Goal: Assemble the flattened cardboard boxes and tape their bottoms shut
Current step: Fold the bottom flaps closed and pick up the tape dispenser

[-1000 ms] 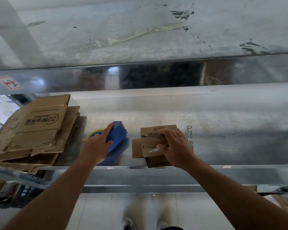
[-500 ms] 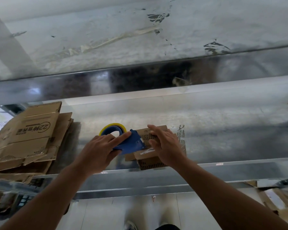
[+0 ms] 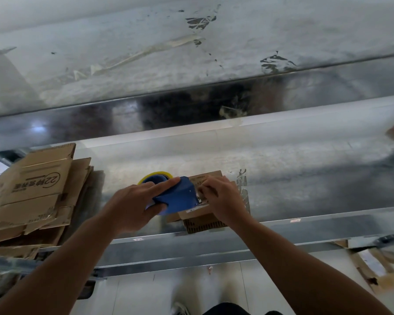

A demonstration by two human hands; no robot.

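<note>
Blue plastic tape dispenser [image 3: 178,198] now rests with its mouth on top of the small box [image 3: 203,220]. The left hand [image 3: 134,205] grips it, thumb underneath, forefinger stretched along the top, the other fingers wrapped round the body. 1 second ago it lay on the metal table [image 3: 305,178] left of the box, the hand only reaching it. 0.5 seconds ago it was lifted and partway across.

The right hand [image 3: 223,201] has stayed on the box throughout. Its fingers are bent over the top flaps, tips just beside the dispenser's mouth. Whether they pinch a tape end cannot be told.

Judgement: the flaps are held closed and taping of this 1 box is about to begin. The stack of flattened boxes [image 3: 32,192] at the left still awaits assembly.

Edges: the box sits close to the table's near lip, its near corner at or just over it. A pull toward the person risks dragging it off.

Room: bare metal lies far and right of the box. The stack is well apart to the left, clear of the left elbow.
</note>
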